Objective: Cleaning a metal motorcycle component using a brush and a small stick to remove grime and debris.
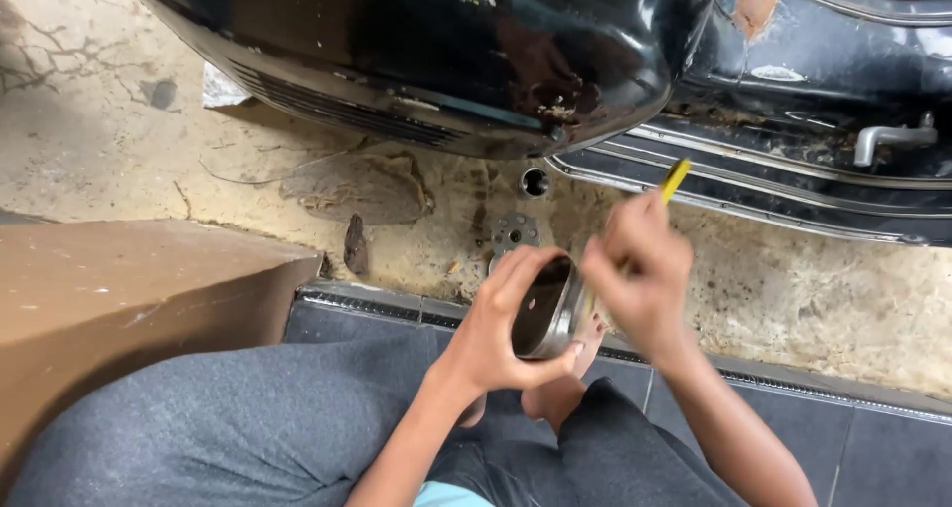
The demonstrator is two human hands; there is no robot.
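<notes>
The left hand (496,334) is cupping a round, shallow metal drum with a dark, rusty inside (543,307), fingers curling over its top rim and the thumb pressing under its lower edge, so the part is hanging in the air above the person's grey-trousered knees (248,418). The right hand (640,274) is clenching a slim yellow-handled tool (674,180), its tip seemingly working at the drum's rim, though blur is hiding the contact. The drum is looking stiff, fairly heavy and probably greasy, so gripping across opposite rim edges seems safest. On the stained concrete floor (793,289) a small perforated metal disc (516,231) is lying just beside the black scooter body (416,51).
</notes>
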